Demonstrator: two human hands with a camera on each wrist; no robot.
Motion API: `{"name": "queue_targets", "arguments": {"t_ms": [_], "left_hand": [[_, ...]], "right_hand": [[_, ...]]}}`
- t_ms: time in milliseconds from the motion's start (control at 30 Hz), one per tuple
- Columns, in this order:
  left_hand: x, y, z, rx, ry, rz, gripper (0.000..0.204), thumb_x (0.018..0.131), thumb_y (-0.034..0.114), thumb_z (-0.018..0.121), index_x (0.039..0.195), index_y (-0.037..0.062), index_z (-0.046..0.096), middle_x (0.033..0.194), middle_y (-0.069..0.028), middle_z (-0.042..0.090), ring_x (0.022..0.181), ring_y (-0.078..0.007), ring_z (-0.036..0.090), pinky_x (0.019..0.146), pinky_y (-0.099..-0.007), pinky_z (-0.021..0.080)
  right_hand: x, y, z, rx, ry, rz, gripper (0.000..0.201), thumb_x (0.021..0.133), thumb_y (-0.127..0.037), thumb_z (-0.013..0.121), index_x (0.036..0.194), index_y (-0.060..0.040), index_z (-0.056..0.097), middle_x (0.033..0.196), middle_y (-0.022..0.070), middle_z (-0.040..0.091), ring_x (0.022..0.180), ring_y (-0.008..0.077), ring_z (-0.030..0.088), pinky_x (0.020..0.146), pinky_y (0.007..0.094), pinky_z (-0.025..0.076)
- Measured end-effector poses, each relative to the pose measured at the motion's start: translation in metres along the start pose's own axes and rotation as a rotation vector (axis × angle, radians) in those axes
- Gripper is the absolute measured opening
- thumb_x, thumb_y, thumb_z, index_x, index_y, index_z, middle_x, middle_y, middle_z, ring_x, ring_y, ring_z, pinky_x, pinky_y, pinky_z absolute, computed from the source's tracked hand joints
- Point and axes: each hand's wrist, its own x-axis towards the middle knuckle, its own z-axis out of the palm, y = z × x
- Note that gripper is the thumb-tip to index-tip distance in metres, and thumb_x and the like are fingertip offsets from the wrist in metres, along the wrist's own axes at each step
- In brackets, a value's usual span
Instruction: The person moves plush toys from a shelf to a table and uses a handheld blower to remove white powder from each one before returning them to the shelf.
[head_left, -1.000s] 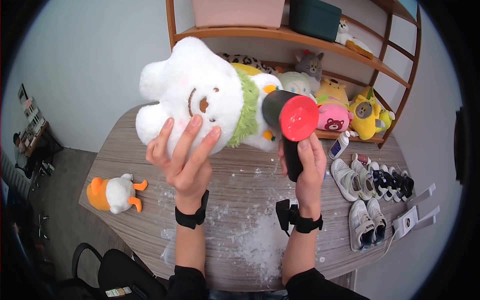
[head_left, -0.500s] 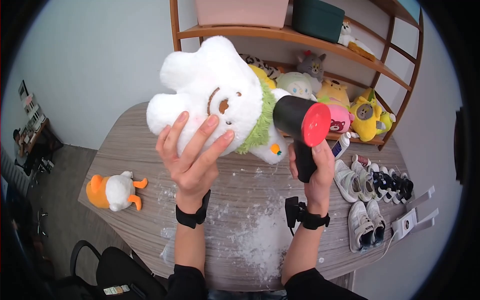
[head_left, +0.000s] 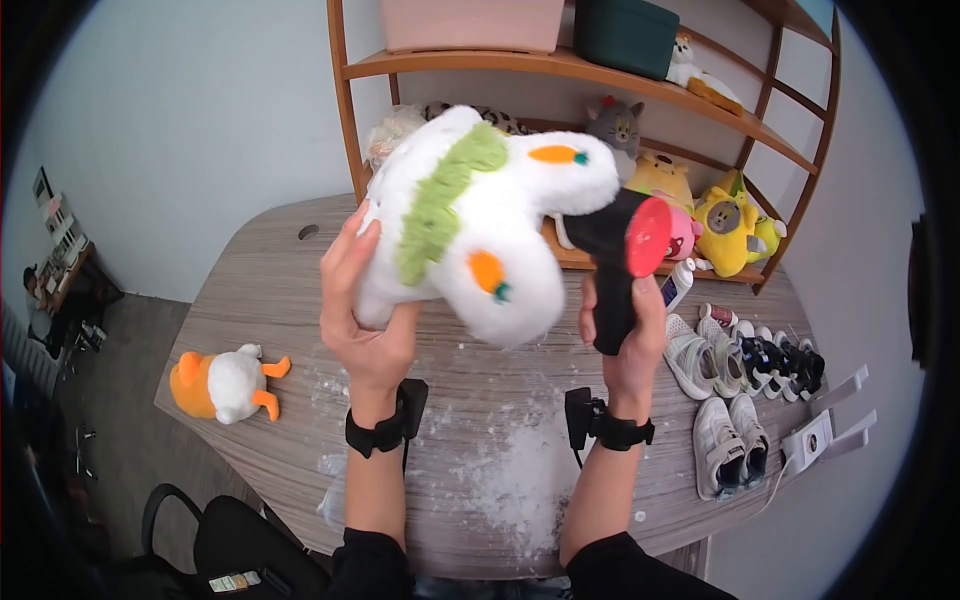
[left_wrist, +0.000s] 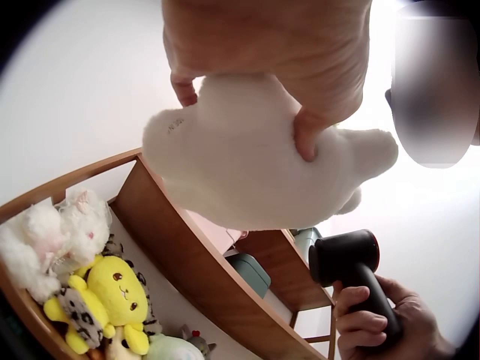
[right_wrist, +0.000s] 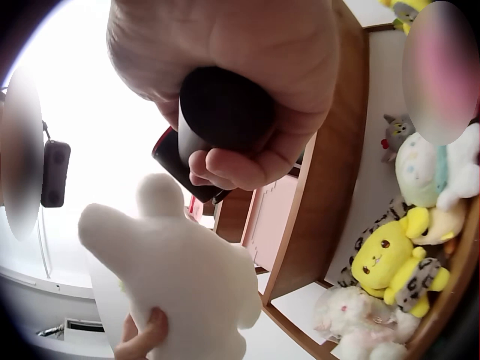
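A white plush toy with a green ruffled collar and orange carrot patches is held up over the table. My left hand grips it from the left side, fingers and thumb pressed into the fur. The left wrist view shows its plain white back. My right hand is wrapped round the handle of a black hair dryer with a red round end. The red end faces me, and the barrel's other end points at the plush. In the right wrist view, the handle's round black base shows inside my curled fingers.
An orange and white plush duck lies at the table's left. White powdery residue covers the front middle. Several shoes, a white bottle and a white router stand at the right. Behind is a wooden shelf with plush toys.
The plush has turned: its face showed before, and now its lower body and carrot patches point toward me. My right hand moved slightly right with the hair dryer.
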Motion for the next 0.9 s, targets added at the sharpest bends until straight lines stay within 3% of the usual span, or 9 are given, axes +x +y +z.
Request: {"name": "queue_targets", "arguments": {"t_ms": [233,333,467,567,667,900], "left_hand": [[-0.006,0.005,-0.001,-0.156,-0.032,-0.298,0.058,0.084,0.010,0.070,0.136,-0.0036,0.048,0.131,-0.0162,0.055,0.120,-0.0236,0.055,0.102,-0.0373,0.043],[-0.007,0.004,0.003,-0.383,0.048,-0.443,0.061,0.087,0.016,0.069,0.139,-0.0029,0.043,0.128,-0.0145,0.056,0.116,-0.0209,0.054,0.101,-0.0352,0.042],[-0.008,0.008,0.011,-0.610,0.063,-0.656,0.062,0.095,0.023,0.058,0.148,0.0018,0.033,0.142,-0.0145,0.047,0.132,-0.0265,0.046,0.108,-0.0405,0.039],[-0.005,0.013,0.013,-0.663,0.066,-0.744,0.061,0.098,0.028,0.050,0.151,0.0023,0.031,0.146,-0.0154,0.044,0.134,-0.0281,0.044,0.110,-0.0420,0.038],[-0.006,0.008,0.004,-0.786,0.179,-0.881,0.069,0.093,0.027,0.057,0.150,-0.0023,0.031,0.146,-0.0172,0.045,0.133,-0.0286,0.045,0.112,-0.0406,0.035],[-0.006,-0.006,-0.019,-0.785,0.129,-0.888,0.070,0.089,0.026,0.054,0.149,-0.0043,0.033,0.145,-0.0173,0.048,0.133,-0.0291,0.046,0.112,-0.0387,0.035]], "right_hand": [[-0.003,0.004,0.020,0.072,-0.105,0.042,0.044,0.099,-0.037,0.048,0.117,0.0028,0.054,0.077,0.0138,0.060,0.051,0.0127,0.049,0.047,0.0232,0.038],[-0.003,0.003,0.019,0.082,-0.134,0.063,0.044,0.099,-0.037,0.047,0.116,0.0029,0.054,0.076,0.0141,0.059,0.051,0.0125,0.049,0.048,0.0230,0.037],[-0.002,0.005,0.017,0.102,-0.165,0.046,0.045,0.099,-0.038,0.047,0.116,0.0033,0.054,0.075,0.0140,0.059,0.051,0.0119,0.048,0.047,0.0231,0.036],[-0.002,0.007,0.017,0.085,-0.164,0.043,0.045,0.099,-0.038,0.046,0.117,0.0034,0.054,0.075,0.0136,0.059,0.050,0.0116,0.047,0.047,0.0232,0.036],[-0.003,0.005,0.017,0.028,-0.144,0.062,0.046,0.099,-0.038,0.046,0.117,0.0035,0.054,0.075,0.0131,0.059,0.050,0.0112,0.046,0.048,0.0230,0.036],[-0.001,0.009,0.012,0.058,-0.066,0.072,0.047,0.099,-0.039,0.045,0.118,0.0030,0.053,0.074,0.0115,0.058,0.050,0.0113,0.048,0.044,0.0235,0.036]]}}
